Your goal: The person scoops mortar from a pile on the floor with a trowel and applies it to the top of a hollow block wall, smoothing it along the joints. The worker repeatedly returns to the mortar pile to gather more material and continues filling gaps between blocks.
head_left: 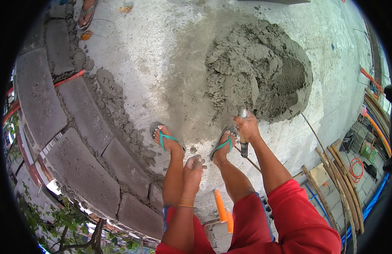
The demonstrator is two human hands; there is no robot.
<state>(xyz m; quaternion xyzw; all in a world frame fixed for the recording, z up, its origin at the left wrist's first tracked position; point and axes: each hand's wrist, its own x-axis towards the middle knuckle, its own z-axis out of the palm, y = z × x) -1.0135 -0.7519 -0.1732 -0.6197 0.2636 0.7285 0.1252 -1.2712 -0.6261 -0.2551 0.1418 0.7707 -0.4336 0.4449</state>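
Observation:
A trowel (244, 148) is in my right hand (247, 126), its handle wrapped by my fingers and its dark butt end toward me. The working end points away from me into the near edge of a wet grey mortar heap (264, 67), where mortar hides most of the blade. My left hand (194, 164) hangs above the ground between my feet, its mortar-smeared fingers curled in; I see nothing held in it. My feet, in sandals with green straps (223, 144), stand just on the near side of the heap.
Along the left runs a curved wall of grey concrete blocks (94, 114) with mortar crumbs at its foot. Another person's sandaled foot (86, 13) is at the far left. Orange pipes (220, 205) lie near me; wooden strips (346, 186) and a red cable (356, 170) lie at right.

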